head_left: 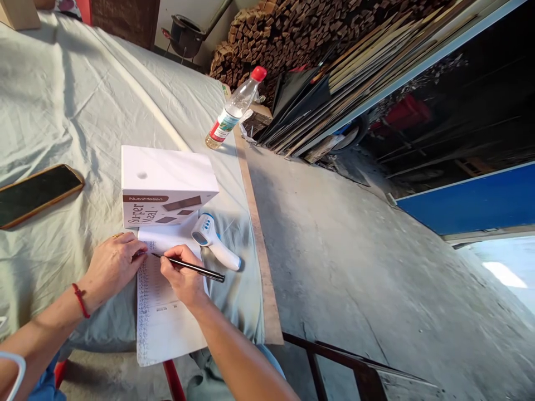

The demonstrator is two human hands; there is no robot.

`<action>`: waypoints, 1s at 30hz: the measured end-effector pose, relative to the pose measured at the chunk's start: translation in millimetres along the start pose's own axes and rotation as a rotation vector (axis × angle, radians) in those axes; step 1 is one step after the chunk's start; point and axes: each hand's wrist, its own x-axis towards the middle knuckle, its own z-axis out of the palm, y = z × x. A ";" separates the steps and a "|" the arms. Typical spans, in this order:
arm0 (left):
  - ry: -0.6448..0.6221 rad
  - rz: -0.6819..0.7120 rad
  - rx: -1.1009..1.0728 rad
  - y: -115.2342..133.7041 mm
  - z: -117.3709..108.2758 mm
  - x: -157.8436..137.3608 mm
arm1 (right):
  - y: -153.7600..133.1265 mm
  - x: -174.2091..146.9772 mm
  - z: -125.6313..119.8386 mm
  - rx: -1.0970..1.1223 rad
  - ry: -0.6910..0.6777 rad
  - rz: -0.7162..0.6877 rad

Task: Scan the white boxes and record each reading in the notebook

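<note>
A black pen (200,269) is gripped by my right hand (183,277), its tip close to the upper left part of a white sheet of paper (167,334). Handwriting runs down the sheet's left edge, and the lower end hangs past the table edge. My left hand (113,260), with a red cord on the wrist, rests at the sheet's upper left edge. Its fingers are closed around something small and dark that I cannot make out. Just beyond both hands stands a white box (167,170) printed "Super Meal". A white and blue handheld thermometer (217,245) lies right of the sheet.
A smartphone (39,195) lies at the left on the cloth-covered table (104,111). A red-capped plastic bottle (234,111) stands near the far right table edge. Stacked wood (259,39) and leaning boards (355,72) are behind, with concrete floor (334,250) to the right.
</note>
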 end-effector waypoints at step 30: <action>-0.034 -0.026 0.039 1.6 -0.5 2.8 | 0.1 1.8 -0.1 -0.146 0.025 -0.137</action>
